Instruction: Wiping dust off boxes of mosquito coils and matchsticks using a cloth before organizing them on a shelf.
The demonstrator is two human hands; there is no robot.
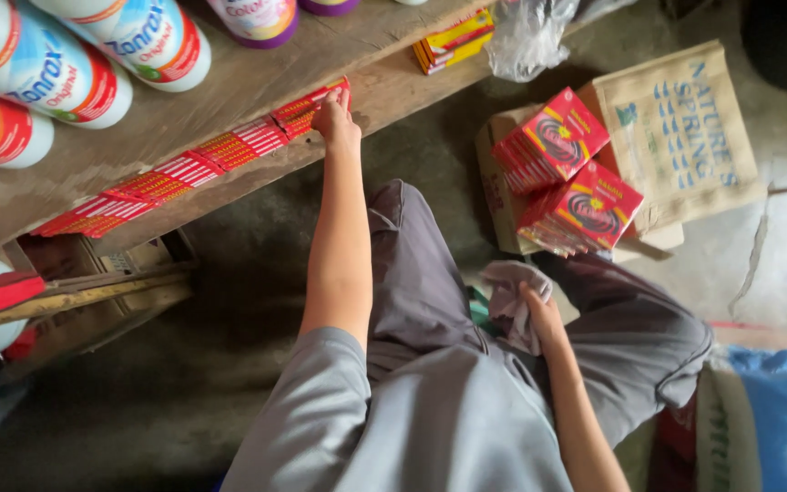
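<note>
My left hand [334,117] reaches up to the wooden shelf [229,87] and touches the end box in a row of flat red boxes [193,164] standing along the shelf's front edge; its fingers rest on that last box [316,102]. My right hand [539,314] sits by my knee, closed around a crumpled grey cloth [512,292]. Two stacks of red boxes [567,173] rest on a cardboard carton to the right.
White bottles [66,55] stand on the shelf behind the red row, with a yellow-red packet [453,41] and a clear plastic bag [526,36] further right. A tan printed sack [685,128] lies over the carton. Blue fabric [785,410] sits at bottom right.
</note>
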